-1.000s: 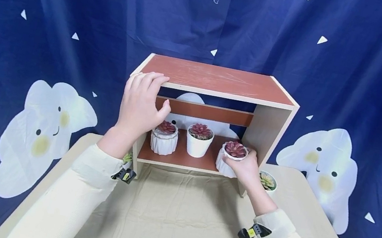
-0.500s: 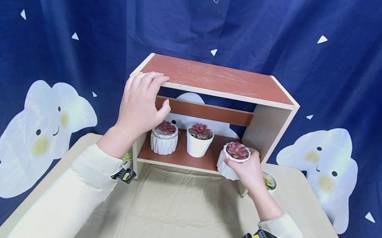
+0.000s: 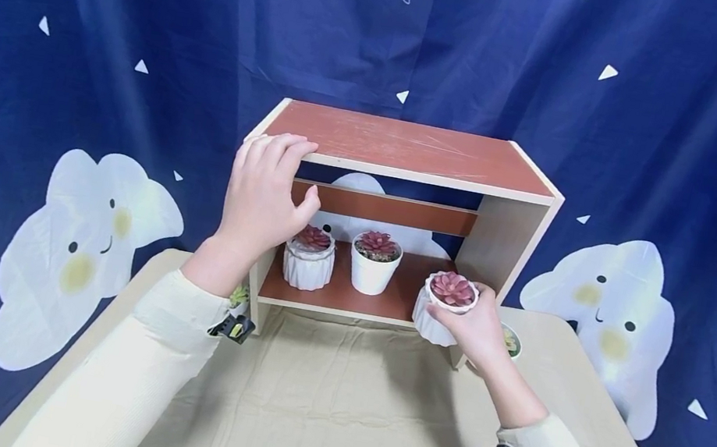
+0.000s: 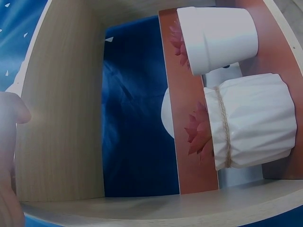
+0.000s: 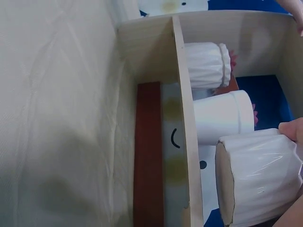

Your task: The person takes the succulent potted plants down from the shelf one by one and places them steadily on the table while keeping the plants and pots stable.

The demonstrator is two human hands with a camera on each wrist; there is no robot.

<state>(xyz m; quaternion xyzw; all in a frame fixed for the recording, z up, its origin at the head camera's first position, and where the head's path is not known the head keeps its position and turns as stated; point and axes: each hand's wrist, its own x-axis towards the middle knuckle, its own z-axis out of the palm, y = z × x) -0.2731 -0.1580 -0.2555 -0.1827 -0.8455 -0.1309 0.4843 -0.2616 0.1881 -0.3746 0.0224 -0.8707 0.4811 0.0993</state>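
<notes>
My right hand (image 3: 482,327) grips a potted succulent (image 3: 452,290), a red rosette in a white ribbed pot, at the front right of the wooden shelf unit (image 3: 407,146). Its pale unglazed base faces the right wrist view, close to the shelf's front edge. My left hand (image 3: 266,196) rests on the unit's top front left corner, fingers over the board and thumb apart. On the shelf stand two more red succulents: one in a smooth white pot (image 3: 371,273) in the middle, one in a pleated white pot (image 4: 255,120) with twine at the left.
Beside the unit's right side, partly behind my right arm, is a green succulent (image 3: 513,341). Another green one (image 3: 240,295) shows at the left side near my left wrist. A beige cloth (image 3: 314,406) covers the table; a blue curtain (image 3: 278,20) hangs behind.
My right hand has drawn the potted succulent a little to the right and toward me, out past the shelf's front edge. My left hand has stayed in place.
</notes>
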